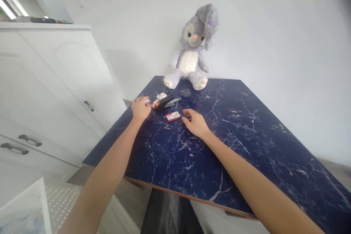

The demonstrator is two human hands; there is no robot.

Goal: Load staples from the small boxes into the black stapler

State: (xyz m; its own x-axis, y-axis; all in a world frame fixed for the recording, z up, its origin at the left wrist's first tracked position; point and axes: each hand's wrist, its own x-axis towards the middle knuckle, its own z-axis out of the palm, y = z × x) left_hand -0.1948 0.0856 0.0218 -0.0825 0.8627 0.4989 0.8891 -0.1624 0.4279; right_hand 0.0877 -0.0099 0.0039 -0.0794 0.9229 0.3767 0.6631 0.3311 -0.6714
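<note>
My left hand (140, 110) is closed around a small red-and-white box (147, 101) at the table's left side; the fingers hide most of it. Right beside it lies a black stapler (165, 102) with an orange mark, its metal part pointing right. Another small box (154, 104) sits between that hand and the stapler, partly covered. Behind them is a small white box (161, 96). In front of the stapler a red-and-white box (173, 116) lies flat. Just right of this box my right hand (195, 122) rests on the table, fingers curved and apart, holding nothing.
A grey plush rabbit (189, 62) sits at the back of the dark blue marbled table (236, 117), against the white wall. White cabinets (60, 80) with dark handles stand at left. A white perforated chair or stand (59, 197) is at lower left.
</note>
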